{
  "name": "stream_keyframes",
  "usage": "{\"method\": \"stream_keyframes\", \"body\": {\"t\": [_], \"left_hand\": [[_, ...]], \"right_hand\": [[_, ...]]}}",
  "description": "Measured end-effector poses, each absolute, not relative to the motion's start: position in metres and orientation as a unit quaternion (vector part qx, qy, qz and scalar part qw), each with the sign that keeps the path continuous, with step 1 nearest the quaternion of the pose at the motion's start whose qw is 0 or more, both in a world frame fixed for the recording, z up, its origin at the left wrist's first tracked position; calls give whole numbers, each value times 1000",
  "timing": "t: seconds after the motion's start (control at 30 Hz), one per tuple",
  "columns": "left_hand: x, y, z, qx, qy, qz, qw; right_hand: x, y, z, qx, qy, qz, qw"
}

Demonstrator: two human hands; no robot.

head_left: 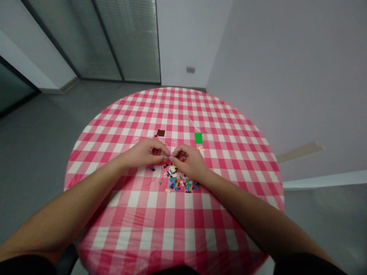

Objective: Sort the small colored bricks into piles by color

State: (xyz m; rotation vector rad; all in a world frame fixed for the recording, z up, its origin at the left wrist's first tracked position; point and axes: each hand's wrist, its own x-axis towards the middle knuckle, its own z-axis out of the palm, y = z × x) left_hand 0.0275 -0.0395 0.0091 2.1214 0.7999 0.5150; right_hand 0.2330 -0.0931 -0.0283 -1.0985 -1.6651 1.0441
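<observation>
On my feed the left hand comes first, up and to the left of the pile of small plastic bricks, with the cloth in pink-and-white check beneath everything. A few dark bricks lie apart from the pile on that same side, just under the left hand, and a brown plate sits farther back, beyond the pile and left of its middle.

Moving right, the grip is narrow on both sides: the fingertips of the left hand meet those of the right hand just above the pile's top edge, pinching a tiny blue piece between them (too small for me to read its shape from here). The pile itself is a loose scatter of blue, black, red, green, yellow and cream, with the right hand curled over its upper right side. I can't tell whether either palm touches any of it.

Farther right, a few cream bricks lie just beside the right hand, up and to the right of the pile, and a green plate lies flat just beyond them.
</observation>
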Motion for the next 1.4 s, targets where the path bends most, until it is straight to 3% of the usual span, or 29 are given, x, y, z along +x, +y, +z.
{"method": "stream_keyframes", "body": {"t": [0.37, 0.67, 1.4], "left_hand": [[25, -36, 9, 854, 319, 193, 362], [-6, -6, 12, 782, 528, 183, 276], [-8, 1, 0, 771, 529, 129, 330]], "right_hand": [[233, -93, -29, -439, -672, 412, 432], [236, -92, -30, -451, -693, 375, 418], [239, -91, -32, -432, -740, 330, 396]]}}
